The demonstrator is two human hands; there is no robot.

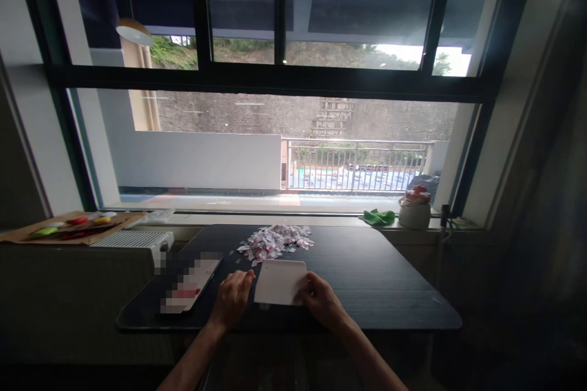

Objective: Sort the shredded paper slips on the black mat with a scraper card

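A white rectangular card (280, 281) with a small dark mark near its upper left corner is in front of me at the table's near side. My right hand (320, 298) is closed on its right edge, thumb and fingers pinching it. Just left of the card, my left hand (235, 293) is above the table with its fingers bent and pressed together; whatever they hold, if anything, is hidden. Directly beyond the card lies a loose heap of torn paper scraps (274, 241), white with some pinkish bits.
The dark table (376, 281) has rounded corners and stands against a window sill. A flat blurred object (195, 284) lies at its left. On the sill are a green cloth (378, 217) and a pale jug (414, 214). A white slatted box (137, 239) stands at left.
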